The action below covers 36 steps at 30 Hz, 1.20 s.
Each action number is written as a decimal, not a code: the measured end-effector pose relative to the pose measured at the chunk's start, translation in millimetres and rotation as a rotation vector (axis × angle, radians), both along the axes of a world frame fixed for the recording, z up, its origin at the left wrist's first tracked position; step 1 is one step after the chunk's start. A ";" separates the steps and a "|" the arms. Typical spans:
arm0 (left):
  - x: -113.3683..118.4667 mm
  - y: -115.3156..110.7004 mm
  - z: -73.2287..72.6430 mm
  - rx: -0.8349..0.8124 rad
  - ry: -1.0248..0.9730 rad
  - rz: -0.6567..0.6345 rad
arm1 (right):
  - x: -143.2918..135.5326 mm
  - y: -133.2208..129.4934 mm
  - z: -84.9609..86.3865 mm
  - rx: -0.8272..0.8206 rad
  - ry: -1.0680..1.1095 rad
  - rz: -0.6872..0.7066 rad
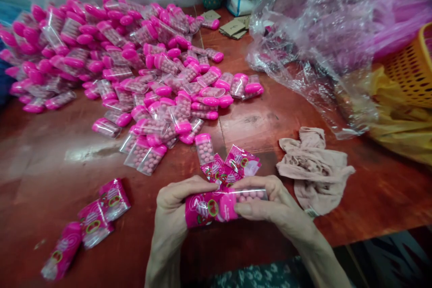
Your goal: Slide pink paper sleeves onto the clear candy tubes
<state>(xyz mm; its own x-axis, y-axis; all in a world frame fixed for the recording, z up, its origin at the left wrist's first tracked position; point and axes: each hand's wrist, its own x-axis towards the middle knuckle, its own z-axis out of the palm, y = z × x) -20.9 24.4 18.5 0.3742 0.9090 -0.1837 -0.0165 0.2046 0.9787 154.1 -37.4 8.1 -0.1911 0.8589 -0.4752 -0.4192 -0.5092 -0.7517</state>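
Between my hands lies a clear candy box [250, 195] with a pink cap and round pink candies, its capped end inside the mouth of a printed pink sleeve [201, 209]. My left hand [173, 202] is closed on the sleeve, thumb along the top edge. With thumb and fingers, my right hand [270, 200] grips the box. Just beyond my hands are loose printed sleeves [241, 160] and one upright-lying candy box [204, 148]. At the left, three sleeved boxes [96, 223] rest in a slanting row.
A big heap of pink-capped candy boxes [111, 58] covers the back left of the red table [151, 243]. A crumpled beige cloth [315, 171] lies at right. Behind it are clear plastic wrapping [303, 49], a yellow basket [410, 69] and cardboard pieces [233, 28].
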 end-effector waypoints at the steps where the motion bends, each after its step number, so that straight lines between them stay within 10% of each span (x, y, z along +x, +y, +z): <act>1: -0.8 0.5 -0.2 -0.001 0.005 -0.008 | -0.8 -0.7 -1.1 0.002 0.007 -0.003; 16: -11.9 -1.0 -1.0 -0.198 -0.183 -0.164 | -15.2 -7.7 0.5 0.218 -0.126 -0.024; 24: -11.4 -2.7 -4.7 -0.407 -0.297 -0.057 | -22.7 -9.9 2.0 0.233 -0.176 -0.206; 30: -10.4 -5.0 -11.1 -0.509 -0.291 0.314 | -23.9 -12.7 -10.4 0.231 -0.059 -0.264; 36: 13.1 -14.0 -5.4 -0.651 -0.553 0.245 | -25.4 -10.1 -8.2 0.239 -0.092 -0.421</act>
